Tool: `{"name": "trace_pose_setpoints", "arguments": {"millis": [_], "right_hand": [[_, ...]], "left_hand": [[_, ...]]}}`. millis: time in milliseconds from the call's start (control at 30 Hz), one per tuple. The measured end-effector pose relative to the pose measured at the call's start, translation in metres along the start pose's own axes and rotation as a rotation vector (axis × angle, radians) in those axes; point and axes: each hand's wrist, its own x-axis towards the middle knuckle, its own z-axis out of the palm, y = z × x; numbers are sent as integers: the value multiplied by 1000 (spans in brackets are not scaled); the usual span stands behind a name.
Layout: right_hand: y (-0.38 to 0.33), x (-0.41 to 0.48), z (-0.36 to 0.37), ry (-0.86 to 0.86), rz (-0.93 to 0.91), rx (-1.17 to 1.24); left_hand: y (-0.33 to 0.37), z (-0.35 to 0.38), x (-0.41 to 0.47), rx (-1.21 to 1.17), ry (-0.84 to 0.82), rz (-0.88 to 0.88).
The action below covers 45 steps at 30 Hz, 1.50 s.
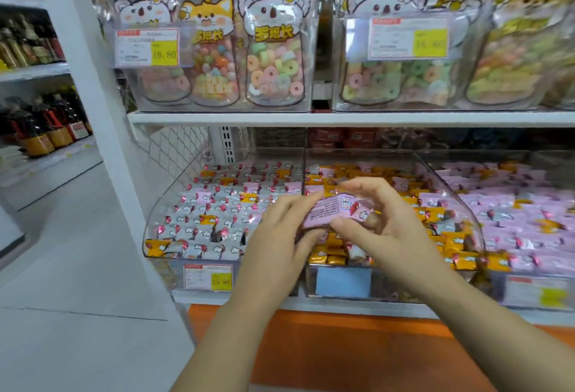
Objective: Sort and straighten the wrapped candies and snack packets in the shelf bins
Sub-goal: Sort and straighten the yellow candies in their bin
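The left hand (280, 227) and the right hand (389, 223) both pinch one pink candy (329, 209) with curled fingers, just over the middle bin (401, 286). It likely belongs with the pink ones in the next bin (497, 290) at three o'clock, not here.

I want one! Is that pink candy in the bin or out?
Out: left hand and right hand pinch the pink candy, lifted above the middle bin.

Clear left bin (161, 214), middle bin (389, 286) and right bin (497, 293) side by side on the white lower shelf (205, 297).
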Motion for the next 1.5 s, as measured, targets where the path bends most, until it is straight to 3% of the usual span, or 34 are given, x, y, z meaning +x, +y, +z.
{"name": "trace_pose_setpoints", "arguments": {"millis": [333, 700, 867, 1000, 1200, 1500], "right_hand": [[0, -44, -97, 246, 20, -181], [-2, -91, -187, 434, 42, -318], [14, -102, -222, 563, 44, -283], [16, -97, -232, 563, 45, -292], [12, -88, -233, 572, 34, -263], [25, -84, -222, 647, 147, -344]], "left_hand": [[67, 78, 26, -10, -164, 104], [130, 146, 36, 2, -190, 134], [140, 164, 51, 194, -291, 192], [139, 169, 58, 440, -363, 298], [141, 169, 58, 598, -447, 319], [151, 166, 59, 627, -480, 292]]}}
